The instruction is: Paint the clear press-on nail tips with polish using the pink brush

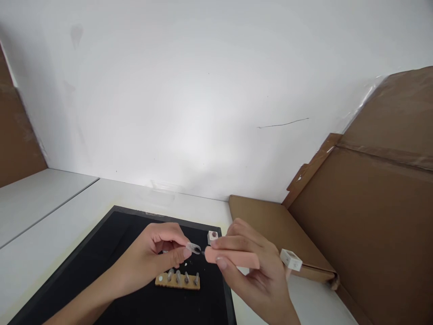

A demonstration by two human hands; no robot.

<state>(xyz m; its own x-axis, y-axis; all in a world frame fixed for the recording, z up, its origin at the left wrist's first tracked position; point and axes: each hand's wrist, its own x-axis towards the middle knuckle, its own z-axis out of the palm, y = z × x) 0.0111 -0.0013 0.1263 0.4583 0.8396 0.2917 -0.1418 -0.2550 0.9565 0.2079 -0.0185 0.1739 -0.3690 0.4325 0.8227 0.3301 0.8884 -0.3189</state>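
Between the thumb and fingertips of my left hand is a clear false nail. My right hand grips a nail polish brush by its long pink cap handle. The brush's dark tip points left and meets the nail, with dark colour showing at that end. Below my left hand lies a tan cardboard strip with several clear false nails standing on it and one white dot at its left end. Behind the brush handle stands a small white square bottle with a dark round opening, partly hidden by my right fingers.
A black mat with a raised rim lies on the white table. A small white block is just right of my right hand. A flat cardboard box and upright cardboard panels line the right side; a white wall rises behind.
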